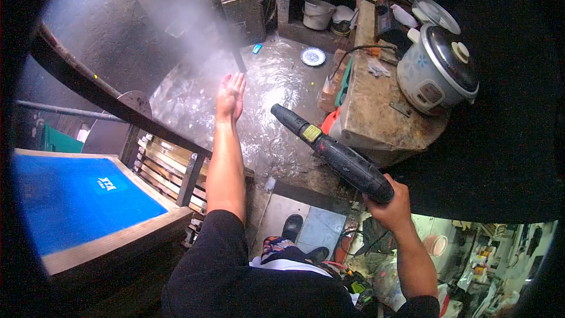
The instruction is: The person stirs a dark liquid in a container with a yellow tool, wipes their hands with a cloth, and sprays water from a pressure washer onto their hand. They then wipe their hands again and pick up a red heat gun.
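My left hand [230, 97] is stretched out over the floor, palm showing and fingers extended, with nothing in it. A whitish cloud of mist or dust [191, 29] hangs just beyond its fingertips. My right hand [391, 205] is wrapped round the rear end of a black hand-held blower [344, 162] with a yellow label. The blower's tapered nozzle points up and left, towards the wet-looking, shiny floor [273, 135]. The handle is partly hidden by my right hand.
At right, a rice cooker [421, 79] stands on a worn bench [376, 118]. A patterned plate [313, 56] and small blue item [257, 49] lie on the floor. A wood-framed blue screen [88, 194] is at left; a bucket [318, 14] stands at the back.
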The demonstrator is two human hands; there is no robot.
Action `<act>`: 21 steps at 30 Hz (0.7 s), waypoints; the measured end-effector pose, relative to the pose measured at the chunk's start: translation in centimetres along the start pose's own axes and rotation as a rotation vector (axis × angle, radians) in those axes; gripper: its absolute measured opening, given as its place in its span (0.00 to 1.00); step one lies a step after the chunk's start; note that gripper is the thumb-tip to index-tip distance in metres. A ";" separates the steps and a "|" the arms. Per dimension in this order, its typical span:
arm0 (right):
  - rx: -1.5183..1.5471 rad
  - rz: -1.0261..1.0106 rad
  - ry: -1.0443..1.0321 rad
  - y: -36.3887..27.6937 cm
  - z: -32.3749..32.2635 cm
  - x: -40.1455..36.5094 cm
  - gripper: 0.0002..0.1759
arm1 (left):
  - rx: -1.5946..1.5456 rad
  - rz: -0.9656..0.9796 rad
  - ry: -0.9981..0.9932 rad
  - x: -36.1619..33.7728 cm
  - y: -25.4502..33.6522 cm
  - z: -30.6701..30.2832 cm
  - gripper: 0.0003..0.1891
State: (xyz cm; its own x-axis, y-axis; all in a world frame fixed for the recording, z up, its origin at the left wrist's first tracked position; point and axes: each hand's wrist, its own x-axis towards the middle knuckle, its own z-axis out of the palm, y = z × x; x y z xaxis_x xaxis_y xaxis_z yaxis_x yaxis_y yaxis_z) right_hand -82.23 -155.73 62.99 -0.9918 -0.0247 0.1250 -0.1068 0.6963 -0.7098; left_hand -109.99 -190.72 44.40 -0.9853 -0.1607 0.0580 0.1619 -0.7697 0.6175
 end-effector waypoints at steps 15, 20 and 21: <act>-0.038 0.015 0.001 0.6 0.0 0.1 0.13 | -0.022 -0.004 0.039 0.8 -0.4 -0.1 0.20; -0.041 0.012 0.003 0.7 0.0 -0.1 0.13 | 0.116 -0.041 0.129 1.3 -0.7 -0.5 0.20; -0.041 0.012 0.005 0.8 0.1 -0.1 0.13 | 0.130 -0.042 0.160 1.2 -0.7 -0.2 0.20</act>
State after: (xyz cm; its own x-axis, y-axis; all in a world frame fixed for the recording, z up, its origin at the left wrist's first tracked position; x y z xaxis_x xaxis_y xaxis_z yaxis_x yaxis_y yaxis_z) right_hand -82.23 -155.22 62.37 -0.9927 -0.0130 0.1198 -0.0918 0.7256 -0.6820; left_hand -111.24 -190.49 43.85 -0.9681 -0.2341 -0.0893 0.1019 -0.6936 0.7131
